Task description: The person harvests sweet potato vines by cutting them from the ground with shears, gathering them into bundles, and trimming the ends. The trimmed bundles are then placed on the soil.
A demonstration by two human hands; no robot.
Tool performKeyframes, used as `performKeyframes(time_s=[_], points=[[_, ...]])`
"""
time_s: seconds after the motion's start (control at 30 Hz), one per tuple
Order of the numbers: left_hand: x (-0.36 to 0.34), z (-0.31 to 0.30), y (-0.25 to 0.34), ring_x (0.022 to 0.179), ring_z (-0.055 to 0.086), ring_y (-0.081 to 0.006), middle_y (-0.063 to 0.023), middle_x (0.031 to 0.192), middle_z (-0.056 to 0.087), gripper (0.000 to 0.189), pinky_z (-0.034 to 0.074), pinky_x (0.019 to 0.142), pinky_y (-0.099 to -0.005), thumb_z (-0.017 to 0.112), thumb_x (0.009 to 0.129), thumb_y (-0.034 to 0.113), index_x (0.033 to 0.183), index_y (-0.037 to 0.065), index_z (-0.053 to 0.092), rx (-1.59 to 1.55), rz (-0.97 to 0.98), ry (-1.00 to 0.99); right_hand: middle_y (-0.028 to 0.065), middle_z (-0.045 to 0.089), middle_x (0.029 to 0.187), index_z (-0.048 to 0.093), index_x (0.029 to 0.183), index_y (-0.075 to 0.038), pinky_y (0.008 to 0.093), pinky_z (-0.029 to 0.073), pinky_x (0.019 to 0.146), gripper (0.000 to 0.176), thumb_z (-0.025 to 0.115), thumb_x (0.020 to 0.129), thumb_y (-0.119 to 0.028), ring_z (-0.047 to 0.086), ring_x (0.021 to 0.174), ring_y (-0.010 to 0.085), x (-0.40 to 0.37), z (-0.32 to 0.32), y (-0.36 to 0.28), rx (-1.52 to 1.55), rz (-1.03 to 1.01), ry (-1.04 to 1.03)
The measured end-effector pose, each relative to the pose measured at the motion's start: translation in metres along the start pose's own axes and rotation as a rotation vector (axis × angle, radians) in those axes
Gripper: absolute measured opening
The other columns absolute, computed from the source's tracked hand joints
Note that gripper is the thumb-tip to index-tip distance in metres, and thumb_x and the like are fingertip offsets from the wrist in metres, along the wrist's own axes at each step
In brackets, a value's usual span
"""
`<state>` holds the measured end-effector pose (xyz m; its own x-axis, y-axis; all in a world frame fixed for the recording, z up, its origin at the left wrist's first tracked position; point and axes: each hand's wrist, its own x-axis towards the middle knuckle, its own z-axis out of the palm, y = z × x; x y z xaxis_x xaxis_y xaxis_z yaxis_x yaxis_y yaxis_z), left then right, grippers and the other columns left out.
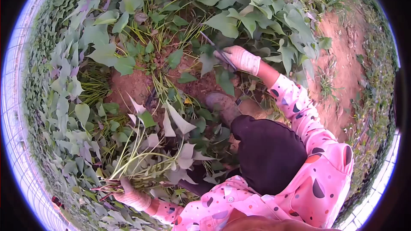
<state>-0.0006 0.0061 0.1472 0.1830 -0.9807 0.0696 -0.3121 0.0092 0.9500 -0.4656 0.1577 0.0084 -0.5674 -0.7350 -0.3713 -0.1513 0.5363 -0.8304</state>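
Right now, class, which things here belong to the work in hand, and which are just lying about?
In hand:
left hand, gripping a bunch of vines
right hand, holding a thin tool among the leaves

Just about:
bare soil path
shoe
untouched plants at the left

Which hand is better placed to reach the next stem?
Probably the right hand: it is out among the rooted vines, gripping a thin dark tool. The left hand sits near the body, closed on a bundle of stems.
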Motion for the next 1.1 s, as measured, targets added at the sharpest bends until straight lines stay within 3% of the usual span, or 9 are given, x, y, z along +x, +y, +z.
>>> performKeyframes(time_s=[0.13, 0.17, 0.4, 0.67, 0.77, 0.8, 0.87, 1.0, 1.1], points=[[-0.007, 0.074, 0.016, 0.082, 0.056, -0.0126, -0.0072, 0.097, 0.063, 0.024, 0.046, 0.077, -0.0264, 0.063, 0.079, 0.0, 0.103, -0.001, 0.06, 0.107, 0.322, -0.444, 0.004, 0.059, 0.058, 0.065, 0.08, -0.008, 0.0315, 0.043, 0.041, 0.037, 0.057, 0.09, -0.043, 0.054, 0.042, 0.0197, 0.067, 0.009, 0.058, 0.176, 0.478, -0.256], [-0.01, 0.1, 0.019, 0.078, 0.057, -0.0126, -0.0071, 0.093, 0.063, 0.022, 0.046, 0.074, -0.0265, 0.064, 0.078, 0.0, 0.1, -0.001, 0.061, 0.096, 0.388, -0.483, 0.0032, 0.063, 0.067, 0.065, 0.09, -0.01, 0.0306, 0.045, 0.046, 0.024, 0.053, 0.093, -0.031, 0.058, 0.05, 0.0199, 0.134, 0.023, 0.186, -0.08, 0.109, -0.341], [-0.034, 0.277, -0.031, 0.068, 0.06, -0.0217, -0.0115, 0.074, 0.064, 0.024, 0.047, 0.068, -0.0315, 0.07, 0.077, 0.017, 0.095, 0.001, 0.063, 0.1, 0.186, -1.045, 0.0056, 0.064, 0.073, 0.064, 0.094, -0.009, 0.0308, 0.047, 0.052, 0.021, 0.051, 0.093, -0.025, 0.06, 0.057, 0.0189, 0.085, -0.014, 0.149, 0.289, 0.231, -0.218], [-0.06, 0.439, -0.094, 0.108, 0.059, -0.0361, -0.0187, 0.117, 0.062, 0.049, 0.047, 0.093, -0.0401, 0.06, 0.08, 0.031, 0.128, 0.018, 0.057, 0.696, 0.176, -1.147, 0.0009, 0.064, 0.082, 0.064, 0.118, -0.017, 0.0293, 0.044, 0.053, 0.031, 0.065, 0.088, -0.023, 0.055, 0.065, 0.0088, 0.137, -0.002, 0.159, 0.703, 0.385, -0.294], [-0.064, 0.445, -0.082, 0.11, 0.059, -0.0331, -0.016, 0.121, 0.061, 0.036, 0.049, 0.091, -0.0412, 0.062, 0.081, 0.024, 0.116, 0.013, 0.063, 0.808, 0.17, -1.129, -0.0008, 0.066, 0.085, 0.068, 0.111, -0.013, 0.0277, 0.046, 0.059, 0.028, 0.069, 0.085, -0.022, 0.055, 0.071, 0.0058, 0.158, 0.009, 0.177, -0.944, -0.47, -0.26], [-0.063, 0.447, -0.084, 0.11, 0.059, -0.0331, -0.016, 0.121, 0.061, 0.036, 0.049, 0.091, -0.0412, 0.062, 0.081, 0.024, 0.116, 0.013, 0.063, 0.812, 0.167, -1.129, -0.0008, 0.066, 0.085, 0.068, 0.111, -0.013, 0.0277, 0.046, 0.059, 0.028, 0.069, 0.085, -0.022, 0.055, 0.071, 0.0058, 0.148, 0.014, 0.169, -0.94, -0.47, -0.263], [-0.059, 0.453, -0.08, 0.111, 0.059, -0.0325, -0.0161, 0.122, 0.061, 0.038, 0.05, 0.092, -0.0404, 0.063, 0.081, 0.024, 0.117, 0.009, 0.063, 0.993, 0.161, -1.205, -0.0031, 0.067, 0.085, 0.071, 0.104, -0.007, 0.0255, 0.048, 0.065, 0.026, 0.071, 0.084, -0.024, 0.054, 0.075, 0.0033, 0.125, 0.021, 0.153, -0.002, -0.058, -0.117], [-0.065, 0.42, -0.06, 0.109, 0.058, -0.0361, -0.0197, 0.116, 0.062, 0.041, 0.049, 0.091, -0.0406, 0.066, 0.077, 0.026, 0.114, 0.01, 0.063, 0.815, 0.165, -1.159, -0.0037, 0.063, 0.072, 0.068, 0.084, -0.001, 0.0268, 0.046, 0.062, 0.034, 0.067, 0.088, -0.035, 0.053, 0.064, 0.0073, 0.084, 0.029, 0.168, 0.436, 0.007, 0.115], [-0.069, 0.371, -0.112, 0.094, 0.06, -0.0326, -0.0153, 0.103, 0.066, 0.033, 0.047, 0.085, -0.0365, 0.065, 0.08, 0.019, 0.109, 0.003, 0.06, 0.462, 0.567, -0.937, 0.0012, 0.061, 0.067, 0.066, 0.08, -0.004, 0.0246, 0.043, 0.052, 0.04, 0.059, 0.092, -0.041, 0.055, 0.056, 0.0097, 0.011, 0.019, 0.112, 0.42, 0.0, 0.239]])
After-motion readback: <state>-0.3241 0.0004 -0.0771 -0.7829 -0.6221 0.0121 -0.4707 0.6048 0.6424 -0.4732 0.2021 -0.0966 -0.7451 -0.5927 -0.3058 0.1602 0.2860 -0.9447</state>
